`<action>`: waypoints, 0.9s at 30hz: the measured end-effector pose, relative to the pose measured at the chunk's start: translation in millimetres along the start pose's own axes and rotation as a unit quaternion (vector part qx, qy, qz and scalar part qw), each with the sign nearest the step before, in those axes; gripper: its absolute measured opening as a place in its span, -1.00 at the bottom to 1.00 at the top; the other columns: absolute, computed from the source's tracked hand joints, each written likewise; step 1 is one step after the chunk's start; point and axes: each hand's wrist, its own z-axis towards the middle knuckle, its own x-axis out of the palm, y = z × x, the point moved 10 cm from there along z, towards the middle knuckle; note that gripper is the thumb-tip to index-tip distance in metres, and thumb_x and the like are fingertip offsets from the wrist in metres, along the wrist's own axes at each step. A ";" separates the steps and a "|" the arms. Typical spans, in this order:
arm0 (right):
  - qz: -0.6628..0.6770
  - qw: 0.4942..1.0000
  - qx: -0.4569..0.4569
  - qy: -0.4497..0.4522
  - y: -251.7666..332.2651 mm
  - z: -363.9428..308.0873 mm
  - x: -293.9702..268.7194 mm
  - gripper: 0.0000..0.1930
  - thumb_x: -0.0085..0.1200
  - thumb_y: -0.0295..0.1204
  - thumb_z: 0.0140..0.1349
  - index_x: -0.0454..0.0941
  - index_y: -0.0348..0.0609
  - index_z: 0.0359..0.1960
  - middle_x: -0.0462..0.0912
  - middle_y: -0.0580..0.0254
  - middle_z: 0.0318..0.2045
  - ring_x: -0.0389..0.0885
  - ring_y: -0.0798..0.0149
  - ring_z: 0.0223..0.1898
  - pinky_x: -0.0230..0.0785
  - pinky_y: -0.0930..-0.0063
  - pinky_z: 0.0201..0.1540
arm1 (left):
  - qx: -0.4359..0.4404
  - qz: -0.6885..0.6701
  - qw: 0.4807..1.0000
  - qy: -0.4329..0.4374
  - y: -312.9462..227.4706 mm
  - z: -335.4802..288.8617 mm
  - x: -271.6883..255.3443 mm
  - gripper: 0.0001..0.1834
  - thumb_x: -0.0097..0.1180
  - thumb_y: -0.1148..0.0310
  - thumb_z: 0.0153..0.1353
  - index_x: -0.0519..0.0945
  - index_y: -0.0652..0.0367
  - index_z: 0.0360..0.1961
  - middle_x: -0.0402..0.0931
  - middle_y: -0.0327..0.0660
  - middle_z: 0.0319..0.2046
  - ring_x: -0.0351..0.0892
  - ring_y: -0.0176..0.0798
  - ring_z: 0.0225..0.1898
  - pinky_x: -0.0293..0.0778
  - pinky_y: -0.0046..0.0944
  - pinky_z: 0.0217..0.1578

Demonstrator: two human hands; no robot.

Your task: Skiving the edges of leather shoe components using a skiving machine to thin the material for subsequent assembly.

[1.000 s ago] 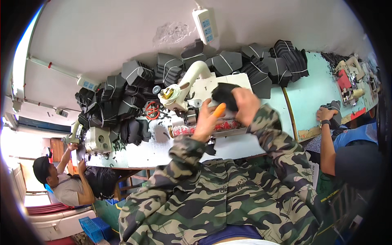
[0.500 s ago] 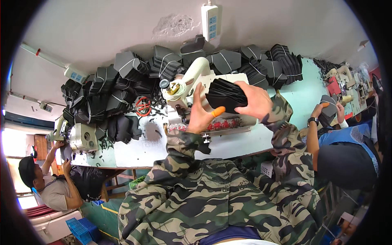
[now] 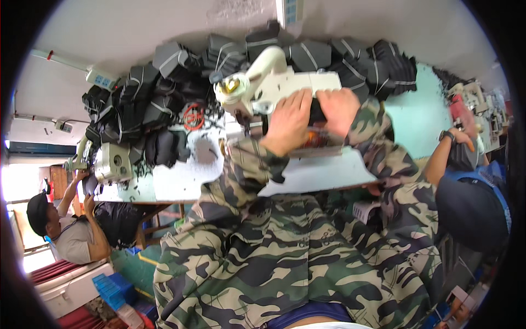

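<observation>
Close together in front of the cream sewing machine (image 3: pixel 298 81), my left hand (image 3: pixel 290 119) and my right hand (image 3: pixel 338 111) grip a stack of black cut pieces (image 3: pixel 317 113) from either side. Only a dark strip of the stack shows between them; my palms and fingers hide the rest. Both hands are closed, backs facing up, fingers reaching toward the machine's body. A cone of pale thread with a yellow centre (image 3: pixel 232 86) stands at the machine's left end. Red-handled scissors (image 3: pixel 193 117) lie on the table left of it.
Banded bundles of dark grey pieces (image 3: pixel 309 56) are piled along the wall behind the machine and to its left. Black scraps litter the white table (image 3: pixel 178 181). Co-workers sit at machines on the left (image 3: pixel 82 238) and right (image 3: pixel 474 211). A power strip (image 3: pixel 290 12) hangs on the wall.
My left hand has gone from spread beside the stack to closed against it. Both hands have drawn together, and the stack is now mostly covered. The view has tilted slightly.
</observation>
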 end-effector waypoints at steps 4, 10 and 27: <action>0.312 0.930 0.171 -0.087 -79.7 -40.0 -14.2 -0.32 0.34 -0.19 -0.08 0.42 -0.38 0.03 0.63 -0.06 -0.16 0.63 0.12 -0.15 0.42 0.34 -0.05 | -0.050 -0.043 0.993 -0.095 -1.2 -26.9 -57.9 -0.20 0.33 0.30 -0.01 0.22 0.21 0.25 0.44 0.07 0.01 0.54 0.03 -0.06 0.47 -0.12 -0.10; 0.674 0.611 0.384 -0.159 -189.0 -207.8 162.1 -0.48 0.22 -0.27 0.13 0.45 -0.44 0.01 0.59 0.08 -0.11 0.58 0.25 -0.14 0.41 0.42 -0.02 | -0.415 -0.226 0.879 0.067 92.1 -206.8 0.7 -0.63 0.10 0.35 0.25 0.46 0.26 0.05 0.61 -0.08 -0.50 0.57 -0.31 -0.61 0.47 -0.33 -0.51; 0.613 0.705 0.339 -0.113 -59.4 -205.7 97.8 -0.56 0.03 -0.37 0.24 0.36 -0.34 0.11 0.56 0.05 -0.13 0.53 0.26 -0.07 0.33 0.40 0.06 | -0.550 0.133 0.820 -0.079 372.2 -423.2 -139.9 -0.21 0.39 -0.05 -0.14 0.46 0.28 0.01 0.54 0.12 -0.12 0.52 0.12 -0.04 0.42 -0.07 -0.02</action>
